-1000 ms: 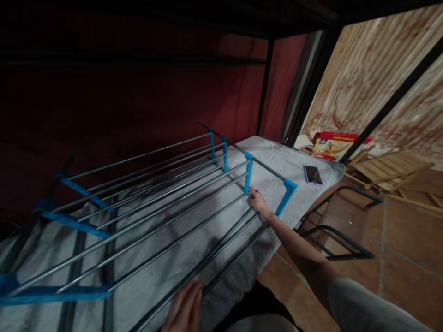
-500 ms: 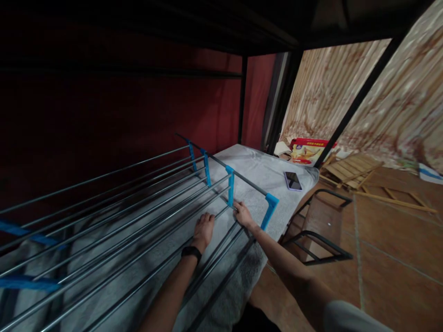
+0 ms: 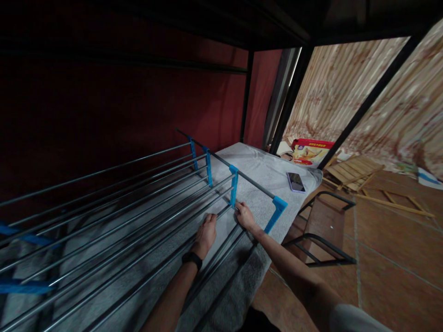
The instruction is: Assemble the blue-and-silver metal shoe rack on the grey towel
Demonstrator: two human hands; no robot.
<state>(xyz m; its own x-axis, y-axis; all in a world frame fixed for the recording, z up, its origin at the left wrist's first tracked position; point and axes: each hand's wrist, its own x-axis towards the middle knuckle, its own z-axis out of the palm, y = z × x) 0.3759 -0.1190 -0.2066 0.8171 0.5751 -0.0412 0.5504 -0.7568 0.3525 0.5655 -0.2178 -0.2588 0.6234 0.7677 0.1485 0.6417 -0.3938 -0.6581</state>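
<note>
A rack of grey metal tubes (image 3: 148, 219) with blue plastic connectors (image 3: 234, 184) lies across the bed-like surface, which has a grey plush cover (image 3: 266, 159). My left hand (image 3: 206, 234), with a black band at the wrist, is closed around one of the rack's tubes; its thumb is hidden. Just to the right, my right hand (image 3: 245, 216) is closed at the lower end of a blue connector, its fingertips partly hidden behind the tubing. Another blue corner piece (image 3: 278, 210) sits beyond my right wrist.
A phone (image 3: 296, 182) rests near the cover's right edge. Dark metal posts (image 3: 368, 99) rise around the surface, under a dark overhead frame. On the tiled floor stand a low brown seat with black rails (image 3: 325, 221), folded wooden slats (image 3: 356, 170) and a red-yellow box (image 3: 311, 151).
The view has shifted slightly. Both hands keep nearly the same places on the rack; the fingers of my left hand lie a little closer together.
</note>
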